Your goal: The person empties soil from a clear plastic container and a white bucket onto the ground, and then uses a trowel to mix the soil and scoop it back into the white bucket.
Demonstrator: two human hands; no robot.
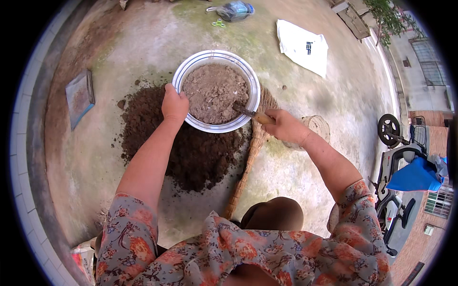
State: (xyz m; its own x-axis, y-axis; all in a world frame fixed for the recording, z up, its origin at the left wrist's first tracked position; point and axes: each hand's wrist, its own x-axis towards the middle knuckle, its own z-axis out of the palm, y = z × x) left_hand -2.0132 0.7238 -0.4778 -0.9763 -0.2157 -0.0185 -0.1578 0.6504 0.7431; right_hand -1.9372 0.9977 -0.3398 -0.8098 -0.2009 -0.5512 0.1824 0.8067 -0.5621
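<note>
My left hand (175, 103) grips the left rim of a white basin (219, 54) with blue rings. Dry, crumbly light-brown soil (215, 91) fills much of the basin. Wrapped around the wooden handle (264, 118) of a small hand tool is my right hand (287, 126). The tool's metal end reaches over the right rim, and its tip is sunk in the soil, so its shape is hidden. Below and left of the basin a heap of dark soil (204, 157) is spread on the concrete floor. A straw broom (249, 161) lies just right of the heap, its head partly behind the basin.
A round, dirty container (319, 126) stands behind my right forearm. A white bag (304, 46) with print lies farther off, near a fidget spinner (218, 23) and a bagged bottle (236, 10). A dustpan-like object (80, 98) is at left. A scooter (391, 171) stands at right.
</note>
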